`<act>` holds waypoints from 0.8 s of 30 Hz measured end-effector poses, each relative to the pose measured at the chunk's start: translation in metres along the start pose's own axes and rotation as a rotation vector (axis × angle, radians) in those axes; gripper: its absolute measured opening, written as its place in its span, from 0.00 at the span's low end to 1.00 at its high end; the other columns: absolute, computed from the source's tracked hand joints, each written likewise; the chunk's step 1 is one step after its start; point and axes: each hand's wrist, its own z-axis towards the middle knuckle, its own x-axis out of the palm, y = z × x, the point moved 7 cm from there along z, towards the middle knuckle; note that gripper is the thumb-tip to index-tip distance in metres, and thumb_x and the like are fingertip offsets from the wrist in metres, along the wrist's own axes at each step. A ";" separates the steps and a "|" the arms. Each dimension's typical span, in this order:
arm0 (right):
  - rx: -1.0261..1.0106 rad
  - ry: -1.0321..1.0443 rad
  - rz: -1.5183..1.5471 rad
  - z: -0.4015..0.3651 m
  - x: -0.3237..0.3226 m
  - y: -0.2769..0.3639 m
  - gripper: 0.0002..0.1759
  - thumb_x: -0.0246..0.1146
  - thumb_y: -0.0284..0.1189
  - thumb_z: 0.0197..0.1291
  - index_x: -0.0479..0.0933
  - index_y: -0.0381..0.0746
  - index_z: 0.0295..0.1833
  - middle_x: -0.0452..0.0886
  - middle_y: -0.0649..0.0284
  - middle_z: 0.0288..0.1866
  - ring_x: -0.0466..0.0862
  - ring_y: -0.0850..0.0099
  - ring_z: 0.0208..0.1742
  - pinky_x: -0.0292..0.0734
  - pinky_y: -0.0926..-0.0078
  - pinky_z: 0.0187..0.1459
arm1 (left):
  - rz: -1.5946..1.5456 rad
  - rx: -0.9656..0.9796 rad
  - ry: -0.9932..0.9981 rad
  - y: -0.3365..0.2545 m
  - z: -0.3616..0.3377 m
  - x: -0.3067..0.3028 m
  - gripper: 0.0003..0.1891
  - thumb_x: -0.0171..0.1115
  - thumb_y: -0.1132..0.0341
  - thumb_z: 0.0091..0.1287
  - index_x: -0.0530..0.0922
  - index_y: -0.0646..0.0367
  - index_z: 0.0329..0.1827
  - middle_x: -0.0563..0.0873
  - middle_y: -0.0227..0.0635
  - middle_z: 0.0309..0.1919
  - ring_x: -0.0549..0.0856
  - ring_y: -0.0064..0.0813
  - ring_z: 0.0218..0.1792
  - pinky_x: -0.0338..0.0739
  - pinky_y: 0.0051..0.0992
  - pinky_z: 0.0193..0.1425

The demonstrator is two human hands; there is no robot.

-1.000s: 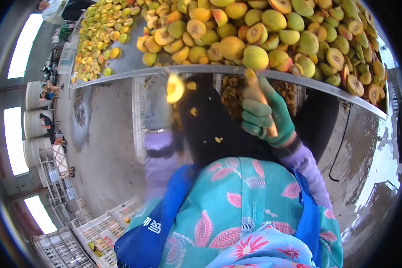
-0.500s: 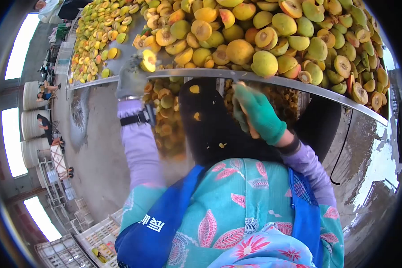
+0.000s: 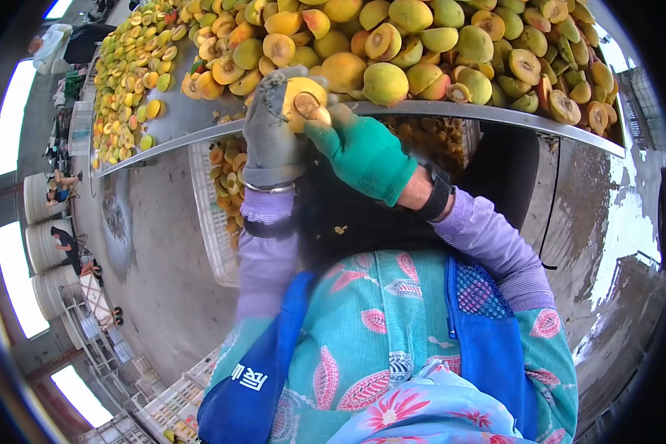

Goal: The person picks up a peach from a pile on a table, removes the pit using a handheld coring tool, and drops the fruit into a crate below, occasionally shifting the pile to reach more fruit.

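Observation:
My left hand (image 3: 272,126), in a grey glove, holds a yellow peach half (image 3: 301,96) with its cut face turned to the right. A brown pit (image 3: 309,106) shows in the middle of that face. My right hand (image 3: 370,155), in a green glove, is closed, with its thumb and fingertips against the peach half beside the pit. Whatever it grips is hidden by the glove. Both hands meet just over the near metal edge of the table (image 3: 459,109). Heaped behind them are whole-looking and halved peaches (image 3: 385,83), some with pits showing.
Smaller cut pieces (image 3: 129,89) spread over the table's left side. Below the edge, a white plastic crate (image 3: 209,214) holds peach halves, and more scraps (image 3: 433,140) lie between my knees. At far left are people seated by large pale tubs (image 3: 41,240). The concrete floor is wet at right.
My left hand has come right and toward me with a peach half. The right hand has risen from my lap to meet it. The view has shifted, showing the crate more.

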 end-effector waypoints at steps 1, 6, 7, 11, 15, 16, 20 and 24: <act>-0.015 -0.003 -0.009 0.001 -0.003 0.001 0.26 0.51 0.49 0.70 0.72 0.33 0.42 0.79 0.44 0.25 0.81 0.44 0.29 0.75 0.50 0.31 | 0.141 0.078 0.010 -0.004 0.000 0.001 0.16 0.53 0.71 0.70 0.69 0.65 0.59 0.83 0.48 0.49 0.84 0.38 0.49 0.81 0.34 0.55; -0.010 0.053 0.038 0.008 -0.006 -0.006 0.25 0.50 0.49 0.70 0.72 0.33 0.43 0.79 0.43 0.26 0.80 0.44 0.30 0.74 0.50 0.31 | 0.701 0.321 0.005 -0.036 -0.003 0.014 0.12 0.62 0.69 0.64 0.80 0.61 0.50 0.85 0.38 0.49 0.85 0.30 0.49 0.80 0.29 0.53; -0.013 0.060 0.030 0.008 -0.007 -0.007 0.25 0.50 0.49 0.70 0.72 0.34 0.43 0.80 0.43 0.27 0.80 0.44 0.30 0.74 0.50 0.32 | 0.746 0.352 0.013 -0.037 -0.003 0.016 0.13 0.64 0.69 0.63 0.81 0.60 0.50 0.85 0.36 0.49 0.85 0.29 0.49 0.80 0.29 0.53; -0.097 0.086 0.092 0.008 -0.013 -0.014 0.24 0.51 0.48 0.71 0.73 0.34 0.43 0.80 0.44 0.31 0.80 0.44 0.34 0.74 0.53 0.35 | 0.977 0.390 0.102 -0.044 0.000 0.022 0.16 0.68 0.68 0.59 0.82 0.57 0.51 0.86 0.31 0.50 0.85 0.29 0.49 0.79 0.27 0.54; -0.092 0.078 0.149 0.006 -0.017 -0.010 0.24 0.52 0.47 0.71 0.74 0.34 0.45 0.80 0.48 0.29 0.81 0.51 0.32 0.74 0.58 0.35 | 0.785 0.549 0.165 -0.054 0.002 0.021 0.18 0.65 0.67 0.63 0.79 0.59 0.55 0.84 0.38 0.53 0.83 0.34 0.51 0.77 0.30 0.56; -0.074 0.072 0.229 0.006 -0.019 -0.004 0.23 0.52 0.47 0.71 0.74 0.34 0.46 0.80 0.49 0.28 0.81 0.53 0.31 0.74 0.59 0.35 | 0.401 0.469 0.082 -0.053 0.003 0.017 0.18 0.63 0.68 0.64 0.78 0.61 0.57 0.82 0.40 0.54 0.83 0.34 0.52 0.77 0.31 0.57; 0.482 0.340 0.601 -0.008 -0.004 0.012 0.23 0.51 0.46 0.71 0.74 0.34 0.48 0.78 0.53 0.26 0.81 0.62 0.29 0.75 0.63 0.33 | -0.182 0.248 -0.255 -0.024 -0.018 0.019 0.18 0.58 0.67 0.70 0.73 0.65 0.60 0.79 0.46 0.57 0.80 0.36 0.54 0.76 0.33 0.58; -0.043 0.153 0.160 0.003 -0.004 0.018 0.25 0.51 0.48 0.70 0.74 0.33 0.46 0.79 0.46 0.28 0.80 0.49 0.32 0.75 0.56 0.37 | 0.223 0.230 -0.237 -0.016 -0.020 0.015 0.16 0.51 0.64 0.74 0.74 0.66 0.57 0.80 0.45 0.51 0.82 0.34 0.49 0.79 0.33 0.53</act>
